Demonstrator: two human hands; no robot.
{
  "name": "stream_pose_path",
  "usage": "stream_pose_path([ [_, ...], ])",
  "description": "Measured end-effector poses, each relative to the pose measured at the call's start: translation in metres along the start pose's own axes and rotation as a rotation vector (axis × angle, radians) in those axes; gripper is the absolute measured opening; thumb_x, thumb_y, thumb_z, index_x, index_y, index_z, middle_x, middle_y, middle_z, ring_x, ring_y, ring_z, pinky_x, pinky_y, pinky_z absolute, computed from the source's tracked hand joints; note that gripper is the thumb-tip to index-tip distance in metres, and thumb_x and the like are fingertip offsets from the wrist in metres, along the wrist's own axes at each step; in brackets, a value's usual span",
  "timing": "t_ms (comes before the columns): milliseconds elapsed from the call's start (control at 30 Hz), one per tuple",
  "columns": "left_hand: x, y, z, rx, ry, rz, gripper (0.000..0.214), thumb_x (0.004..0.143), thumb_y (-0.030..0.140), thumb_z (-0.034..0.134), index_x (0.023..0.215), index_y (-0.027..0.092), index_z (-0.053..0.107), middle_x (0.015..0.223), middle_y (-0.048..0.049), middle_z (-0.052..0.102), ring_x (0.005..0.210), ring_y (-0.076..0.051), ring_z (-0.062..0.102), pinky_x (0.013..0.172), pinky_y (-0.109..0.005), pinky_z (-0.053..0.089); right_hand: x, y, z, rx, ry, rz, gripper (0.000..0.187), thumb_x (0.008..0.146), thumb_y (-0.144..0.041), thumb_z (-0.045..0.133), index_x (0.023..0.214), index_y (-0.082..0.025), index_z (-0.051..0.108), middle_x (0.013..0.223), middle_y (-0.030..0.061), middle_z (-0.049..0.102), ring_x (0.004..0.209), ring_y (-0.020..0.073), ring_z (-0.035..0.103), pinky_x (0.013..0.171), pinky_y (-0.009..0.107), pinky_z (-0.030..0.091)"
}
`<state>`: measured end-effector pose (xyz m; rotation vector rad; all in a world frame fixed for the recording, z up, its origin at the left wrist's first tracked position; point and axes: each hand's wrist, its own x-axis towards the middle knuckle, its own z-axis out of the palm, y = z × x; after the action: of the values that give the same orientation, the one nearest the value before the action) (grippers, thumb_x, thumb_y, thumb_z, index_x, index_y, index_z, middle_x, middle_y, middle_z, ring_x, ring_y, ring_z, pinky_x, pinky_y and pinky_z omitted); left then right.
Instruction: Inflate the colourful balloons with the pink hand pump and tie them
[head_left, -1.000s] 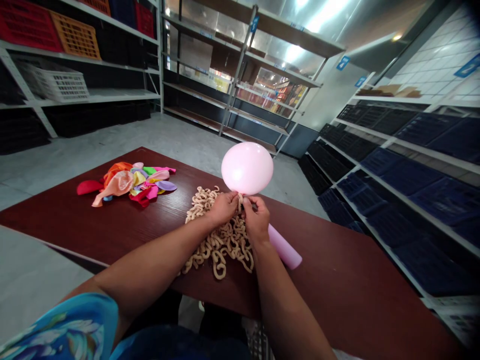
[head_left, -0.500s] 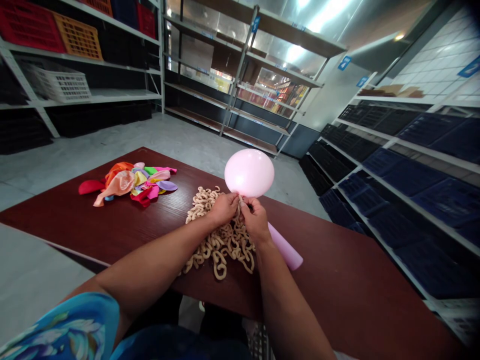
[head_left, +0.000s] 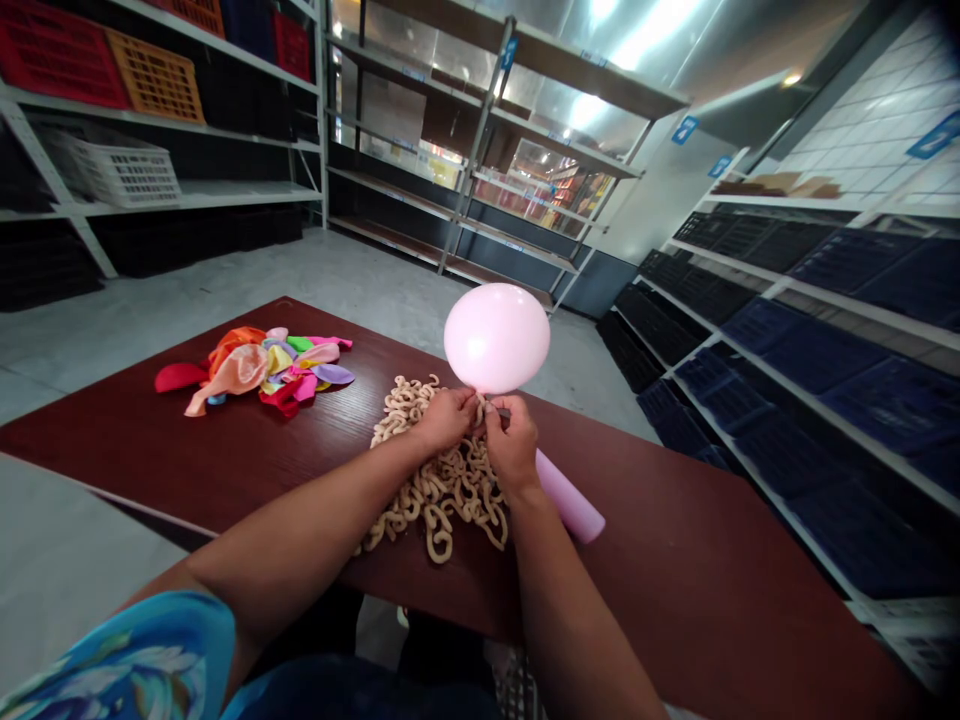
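An inflated pale pink balloon [head_left: 496, 338] stands above both hands, its neck pointing down between them. My left hand [head_left: 448, 420] is closed at the balloon's neck, fingertips pinched just below the round body. Beside it my right hand [head_left: 512, 440] pinches a tan curled cord-like piece [head_left: 481, 408] against the neck. Whether this piece is wrapped around the neck is hidden by my fingers. Under my hands and wrists lies a heap of similar tan curled pieces [head_left: 439, 490]. A pink cylinder [head_left: 571, 497] lies to the right of my right wrist, partly covered by it.
A pile of uninflated coloured balloons [head_left: 274, 368] rests on the left of the dark red-brown table [head_left: 675, 560]. Shelves with crates [head_left: 810, 330] stand at the right. More crates [head_left: 154, 75] fill the left shelves, and a metal rack [head_left: 465, 150] stands behind.
The balloon sits slightly higher and looks a little larger in view. My fingers have shifted slightly at its neck, and the tan piece there now shows as a curl. The heap is unchanged.
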<state>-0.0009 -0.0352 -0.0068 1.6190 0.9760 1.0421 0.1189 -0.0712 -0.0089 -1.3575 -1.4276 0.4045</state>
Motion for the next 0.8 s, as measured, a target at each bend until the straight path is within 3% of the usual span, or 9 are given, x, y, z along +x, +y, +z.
stream_pose_path([
  [167, -0.001, 0.005, -0.002, -0.010, 0.007, -0.030, 0.028, 0.082, 0.033, 0.040, 0.068, 0.012, 0.053, 0.052, 0.0032, 0.044, 0.047, -0.007, 0.036, 0.046, -0.019, 0.028, 0.004, 0.000, -0.007, -0.148, -0.043, -0.170, 0.018, 0.076, -0.027, 0.051, 0.091, -0.020, 0.057, 0.086, 0.0025, 0.064, 0.067, 0.0132, 0.057, 0.067, 0.027, 0.045],
  [267, -0.001, 0.005, 0.000, -0.030, -0.029, 0.002, 0.030, 0.082, 0.036, 0.040, 0.068, 0.012, 0.053, 0.051, 0.0036, 0.042, 0.047, -0.007, 0.035, 0.046, -0.019, 0.028, 0.005, 0.000, -0.008, -0.194, 0.004, -0.215, 0.015, 0.075, -0.026, 0.051, 0.087, -0.020, 0.059, 0.085, 0.0022, 0.064, 0.067, 0.0130, 0.056, 0.068, 0.027, 0.044],
  [367, -0.001, 0.002, 0.005, -0.057, -0.087, 0.050, 0.032, 0.082, 0.039, 0.040, 0.067, 0.012, 0.052, 0.052, 0.0037, 0.041, 0.047, -0.007, 0.033, 0.045, -0.019, 0.026, 0.007, 0.003, -0.008, -0.176, 0.100, -0.138, 0.014, 0.074, -0.030, 0.053, 0.082, -0.020, 0.059, 0.077, 0.0010, 0.063, 0.063, 0.0124, 0.055, 0.065, 0.027, 0.044],
  [533, -0.006, 0.003, 0.011, -0.018, -0.197, 0.060, 0.035, 0.081, 0.042, 0.040, 0.068, 0.012, 0.053, 0.050, 0.0044, 0.037, 0.045, -0.006, 0.030, 0.043, -0.019, 0.023, 0.012, 0.013, -0.010, 0.019, 0.192, 0.112, 0.017, 0.070, -0.033, 0.055, 0.079, -0.019, 0.052, 0.063, -0.0028, 0.059, 0.050, 0.0111, 0.053, 0.053, 0.025, 0.042],
  [800, -0.010, 0.012, 0.012, 0.098, -0.204, 0.133, 0.025, 0.081, 0.034, 0.042, 0.069, 0.014, 0.049, 0.053, 0.0039, 0.040, 0.048, -0.007, 0.032, 0.046, -0.020, 0.027, 0.016, 0.023, -0.008, 0.129, 0.244, 0.157, 0.022, 0.067, -0.036, 0.059, 0.076, -0.018, 0.049, 0.061, -0.0032, 0.057, 0.049, 0.0093, 0.049, 0.048, 0.022, 0.040],
])
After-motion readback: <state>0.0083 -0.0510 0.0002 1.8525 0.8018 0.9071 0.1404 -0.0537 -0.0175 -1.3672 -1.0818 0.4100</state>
